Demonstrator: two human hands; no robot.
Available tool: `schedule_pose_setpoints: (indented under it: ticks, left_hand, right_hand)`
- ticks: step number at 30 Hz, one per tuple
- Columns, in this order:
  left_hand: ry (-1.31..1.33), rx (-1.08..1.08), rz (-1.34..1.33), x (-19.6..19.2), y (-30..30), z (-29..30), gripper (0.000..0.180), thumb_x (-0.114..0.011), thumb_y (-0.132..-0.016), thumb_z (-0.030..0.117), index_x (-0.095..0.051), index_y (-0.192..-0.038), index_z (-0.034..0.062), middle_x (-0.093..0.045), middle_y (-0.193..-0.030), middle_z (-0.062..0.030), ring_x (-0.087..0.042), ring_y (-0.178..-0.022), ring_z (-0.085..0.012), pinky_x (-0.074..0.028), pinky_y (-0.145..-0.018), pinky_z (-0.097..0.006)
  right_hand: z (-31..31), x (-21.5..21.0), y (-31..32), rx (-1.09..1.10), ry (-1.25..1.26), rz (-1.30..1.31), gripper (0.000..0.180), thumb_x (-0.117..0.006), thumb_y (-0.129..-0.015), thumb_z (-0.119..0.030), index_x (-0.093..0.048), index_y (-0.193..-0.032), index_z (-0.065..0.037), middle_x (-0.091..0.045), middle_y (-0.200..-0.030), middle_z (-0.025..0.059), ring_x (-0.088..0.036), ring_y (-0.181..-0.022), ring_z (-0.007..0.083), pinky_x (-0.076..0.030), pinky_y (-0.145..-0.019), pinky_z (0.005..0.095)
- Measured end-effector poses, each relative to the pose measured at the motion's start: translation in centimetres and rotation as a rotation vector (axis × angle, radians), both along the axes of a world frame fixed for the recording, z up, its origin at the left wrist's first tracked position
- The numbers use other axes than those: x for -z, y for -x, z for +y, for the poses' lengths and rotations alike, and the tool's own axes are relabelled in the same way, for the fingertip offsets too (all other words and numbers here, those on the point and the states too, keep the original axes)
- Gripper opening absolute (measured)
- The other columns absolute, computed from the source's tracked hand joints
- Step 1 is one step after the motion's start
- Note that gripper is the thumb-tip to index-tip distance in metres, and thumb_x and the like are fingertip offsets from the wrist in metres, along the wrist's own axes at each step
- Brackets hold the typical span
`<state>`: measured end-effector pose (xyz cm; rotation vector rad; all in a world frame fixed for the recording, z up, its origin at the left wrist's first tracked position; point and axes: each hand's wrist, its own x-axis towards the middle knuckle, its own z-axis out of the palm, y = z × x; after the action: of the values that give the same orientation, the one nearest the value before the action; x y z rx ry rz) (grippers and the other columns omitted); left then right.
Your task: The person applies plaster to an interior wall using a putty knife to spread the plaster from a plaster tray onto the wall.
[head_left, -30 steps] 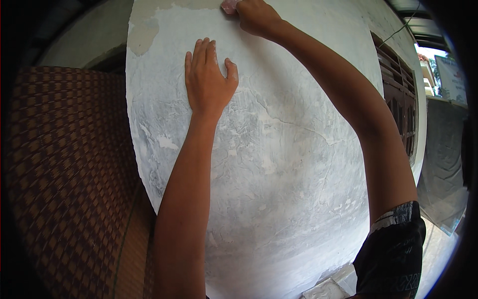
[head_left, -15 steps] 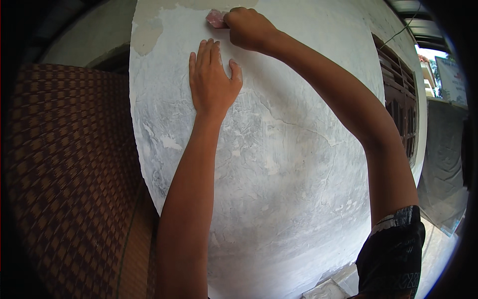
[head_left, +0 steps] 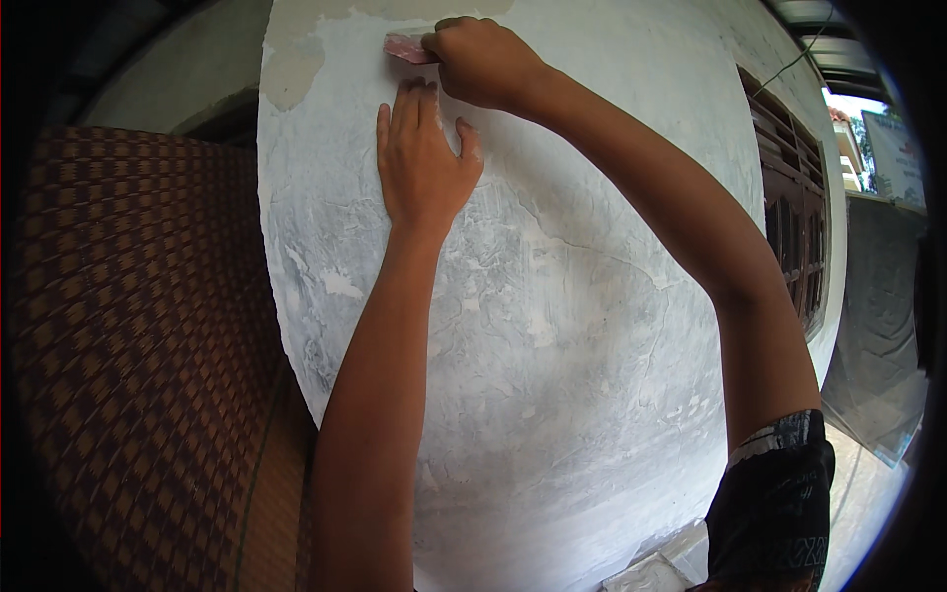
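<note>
My left hand (head_left: 426, 170) lies flat against a white, patchy wall (head_left: 562, 335), its fingers spread upward and its thumb out to the side. White smears mark its thumb and index finger. Just above those fingertips, my right hand (head_left: 490, 64) is closed in a fist around a scraper (head_left: 406, 48). Only the scraper's pinkish, white-smeared flat part sticks out to the left of the fist; the rest is hidden by the fingers. It is held close to the upper wall, and I cannot tell whether its edge touches.
A brown woven mat (head_left: 148, 326) stands along the left, beside the wall's ragged edge. Bare beige patches (head_left: 294, 74) show at the wall's upper left. To the right are a dark wooden window (head_left: 797, 212) and a grey sheet (head_left: 878, 316). Pale slabs (head_left: 646, 574) lie at the wall's foot.
My right hand has moved a little left and down with the scraper, bringing it closer above my left fingertips. The left hand has stayed almost in place on the wall.
</note>
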<state>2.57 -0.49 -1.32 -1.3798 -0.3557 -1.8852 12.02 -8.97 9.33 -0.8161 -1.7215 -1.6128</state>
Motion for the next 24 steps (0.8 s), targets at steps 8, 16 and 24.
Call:
schedule_pose_setpoints:
  ticks: [8, 16, 24]
  left_hand:
    - [-0.012, 0.000, 0.016, -0.3, -1.5, 0.9, 0.049, -0.057, -0.091, 0.022, -0.058, -0.133, -0.0036, -0.057, -0.142, -0.0200, -0.046, -0.141, -0.0304, -0.028, -0.123, -0.047]
    - [0.000, -0.003, 0.023, -0.1, -0.7, 0.8, 0.049, -0.057, -0.091, 0.022, -0.058, -0.133, -0.0038, -0.057, -0.142, -0.0201, -0.047, -0.141, -0.0299, -0.029, -0.122, -0.047]
    - [-0.009, -0.008, 0.016, -0.3, -1.3, 0.8, 0.049, -0.058, -0.091, 0.021, -0.058, -0.133, -0.0038, -0.057, -0.142, -0.0204, -0.047, -0.141, -0.0306, -0.029, -0.122, -0.048]
  right_hand:
    - [1.0, -8.2, -6.5, -0.016, -0.190, 0.269, 0.019, -0.060, -0.092, -0.006, -0.070, -0.098, 0.009, -0.068, -0.106, 0.0304, -0.068, -0.099, 0.0434, -0.055, -0.085, 0.0481]
    - [-0.3, -3.3, -3.2, -0.013, -0.039, 0.174, 0.021, -0.053, -0.081, 0.005, -0.070, -0.093, 0.009, -0.069, -0.099, 0.0311, -0.068, -0.095, 0.0460, -0.055, -0.084, 0.0502]
    - [2.0, -7.0, -6.1, 0.063, -0.079, 0.217, 0.018, -0.059, -0.093, -0.004, -0.070, -0.104, 0.005, -0.069, -0.103, 0.0282, -0.069, -0.097, 0.0432, -0.055, -0.084, 0.0490]
